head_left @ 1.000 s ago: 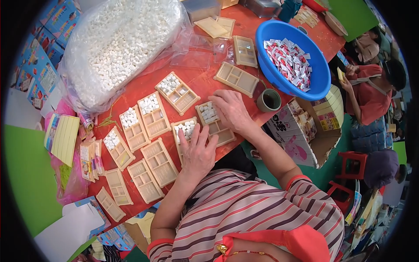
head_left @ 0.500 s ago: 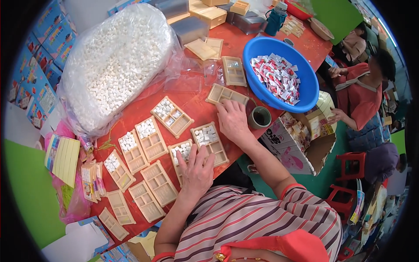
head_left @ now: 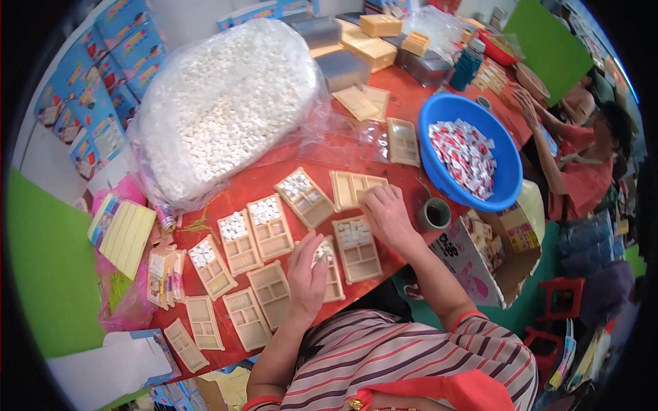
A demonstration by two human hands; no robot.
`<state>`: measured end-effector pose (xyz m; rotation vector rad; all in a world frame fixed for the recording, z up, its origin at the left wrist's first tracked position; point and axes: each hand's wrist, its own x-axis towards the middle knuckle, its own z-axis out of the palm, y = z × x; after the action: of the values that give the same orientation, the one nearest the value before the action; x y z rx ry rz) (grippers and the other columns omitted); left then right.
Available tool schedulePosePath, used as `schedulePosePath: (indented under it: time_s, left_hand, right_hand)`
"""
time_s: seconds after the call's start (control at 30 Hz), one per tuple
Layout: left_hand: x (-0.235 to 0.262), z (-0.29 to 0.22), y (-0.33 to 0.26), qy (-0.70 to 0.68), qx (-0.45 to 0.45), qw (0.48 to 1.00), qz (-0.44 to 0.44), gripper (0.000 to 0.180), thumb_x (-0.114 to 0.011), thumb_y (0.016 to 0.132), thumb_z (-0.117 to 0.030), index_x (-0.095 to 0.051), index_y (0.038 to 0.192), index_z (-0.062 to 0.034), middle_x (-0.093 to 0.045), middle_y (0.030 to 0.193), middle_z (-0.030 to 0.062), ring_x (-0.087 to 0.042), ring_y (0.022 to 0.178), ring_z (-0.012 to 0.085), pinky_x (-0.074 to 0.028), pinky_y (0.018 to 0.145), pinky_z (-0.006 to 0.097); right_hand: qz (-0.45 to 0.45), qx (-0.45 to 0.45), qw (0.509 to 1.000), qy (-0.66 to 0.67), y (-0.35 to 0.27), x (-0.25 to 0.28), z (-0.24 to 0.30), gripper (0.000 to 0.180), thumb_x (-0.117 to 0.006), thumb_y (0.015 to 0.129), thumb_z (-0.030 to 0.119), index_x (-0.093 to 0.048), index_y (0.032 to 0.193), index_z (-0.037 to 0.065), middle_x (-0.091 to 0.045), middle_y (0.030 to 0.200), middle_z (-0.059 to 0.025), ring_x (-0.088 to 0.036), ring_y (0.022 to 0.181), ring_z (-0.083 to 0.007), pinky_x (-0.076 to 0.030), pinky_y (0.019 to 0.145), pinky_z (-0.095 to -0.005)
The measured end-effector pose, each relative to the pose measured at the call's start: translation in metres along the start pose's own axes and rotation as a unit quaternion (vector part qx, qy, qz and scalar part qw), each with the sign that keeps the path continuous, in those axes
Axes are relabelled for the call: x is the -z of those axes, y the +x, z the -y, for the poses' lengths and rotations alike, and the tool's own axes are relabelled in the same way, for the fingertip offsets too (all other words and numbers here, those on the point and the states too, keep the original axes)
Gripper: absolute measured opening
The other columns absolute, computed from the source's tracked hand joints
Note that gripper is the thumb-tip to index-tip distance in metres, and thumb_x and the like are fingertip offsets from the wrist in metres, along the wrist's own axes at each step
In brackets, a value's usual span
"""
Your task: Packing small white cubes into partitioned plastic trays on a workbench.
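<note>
My right hand (head_left: 389, 216) has its fingers curled over the right end of a beige plastic compartment tray (head_left: 351, 190) that holds no cubes. Over another beige tray (head_left: 333, 277) rests my left hand (head_left: 308, 277), fingers stretched out and close together beside its small white cubes (head_left: 322, 251). Between the two hands lies a tray with white cubes in its upper part (head_left: 356, 250). Further left, several trays carry white cubes in one end, among them one tray (head_left: 306, 198) touching the one in my right hand. Nearer trays (head_left: 247, 318) have bare compartments.
A big clear bag of white cubes (head_left: 226, 113) fills the far left. At right stands a blue basin (head_left: 507, 181) of small printed packets, with a dark cup (head_left: 434, 214) and an open carton (head_left: 473, 270) near it. Another person (head_left: 582, 171) sits at far right.
The whole view has shifted. My right hand has drawn the cube-less tray left and nearer, beside the cube-filled one. My left hand's fingers have come closer together over its tray.
</note>
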<state>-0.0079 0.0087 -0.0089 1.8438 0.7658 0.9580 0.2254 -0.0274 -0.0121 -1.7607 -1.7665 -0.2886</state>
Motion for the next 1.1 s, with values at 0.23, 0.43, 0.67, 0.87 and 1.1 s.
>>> schedulePosePath:
  time_s: [0.23,0.43,0.67,0.87,1.1]
  left_hand:
    - [0.078,0.034,0.057,-0.552,0.308,0.761,0.146,0.056,-0.042,0.099,-0.041,-0.04,0.139,-0.0014,-0.064,0.114,0.0173,-0.068,0.089,0.0292,-0.057,0.071,0.044]
    - [0.106,0.035,0.083,-0.438,0.306,0.841,0.09,0.051,-0.047,0.088,-0.012,-0.04,0.136,0.0032,-0.061,0.119,0.0189,-0.07,0.088,0.0269,-0.061,0.066,0.039]
    - [0.139,0.054,0.101,-0.464,0.219,0.854,-0.082,0.047,-0.045,0.092,-0.012,-0.04,0.136,0.0032,-0.062,0.119,0.0194,-0.068,0.096,0.0292,-0.06,0.067,0.04]
    - [0.149,0.053,0.096,-0.455,0.232,0.84,-0.185,0.047,-0.044,0.093,-0.012,-0.039,0.138,0.0007,-0.061,0.122,0.0194,-0.067,0.1,0.0306,-0.059,0.075,0.042]
    - [0.163,0.05,0.114,-0.446,0.224,0.845,-0.19,0.045,-0.043,0.095,-0.012,-0.039,0.139,0.0001,-0.061,0.121,0.0192,-0.067,0.1,0.0304,-0.059,0.077,0.042]
  right_hand:
    - [0.122,0.248,0.96,0.041,0.035,0.015,0.058,0.026,-0.062,0.071,0.01,-0.061,0.097,0.009,-0.059,0.105,-0.0044,-0.055,0.102,-0.0243,-0.04,0.093,-0.0402]
    - [0.163,0.293,0.938,0.091,0.091,-0.015,0.071,0.029,-0.065,0.071,0.006,-0.059,0.099,0.008,-0.057,0.114,-0.0068,-0.053,0.107,-0.0251,-0.042,0.093,-0.0391]
    - [0.102,0.146,0.964,0.196,0.211,-0.093,0.064,0.036,-0.064,0.081,0.008,-0.058,0.117,0.007,-0.055,0.12,-0.0147,-0.053,0.114,-0.0337,-0.042,0.093,-0.0433]
    - [0.116,0.203,0.972,0.01,0.288,-0.188,0.062,0.048,-0.067,0.076,0.011,-0.056,0.123,0.014,-0.053,0.12,-0.0128,-0.052,0.116,-0.0314,-0.045,0.09,-0.0457]
    - [0.235,0.191,0.953,0.009,0.33,-0.237,0.073,0.047,-0.069,0.071,0.012,-0.058,0.117,0.014,-0.054,0.12,-0.0101,-0.05,0.117,-0.0301,-0.05,0.084,-0.0465]
